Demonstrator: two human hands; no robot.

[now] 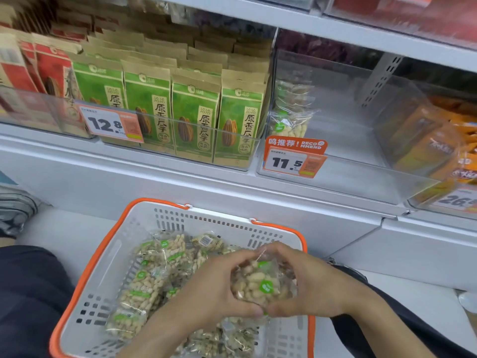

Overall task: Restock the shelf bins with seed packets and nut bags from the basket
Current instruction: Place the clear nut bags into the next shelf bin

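A white basket (108,257) with an orange rim sits on the floor below the shelf, holding several clear bags of peanuts (144,288). Both hands hold one peanut bag (260,282) with a green sticker above the basket. My left hand (209,288) grips its left side and my right hand (309,285) grips its right side, thumbs meeting under it. On the shelf, a clear bin (343,174) tagged 11.5 holds a few peanut bags (291,117) at its left. Beside it, a bin is packed with green seed packets (196,120).
Red seed packets (49,71) fill the far-left bin and orange snack packs (433,140) the right one. Price tags 12.8 (111,124) and 11.5 (294,158) hang on the bin fronts. A white shelf (335,24) runs overhead. My dark-clothed knees flank the basket.
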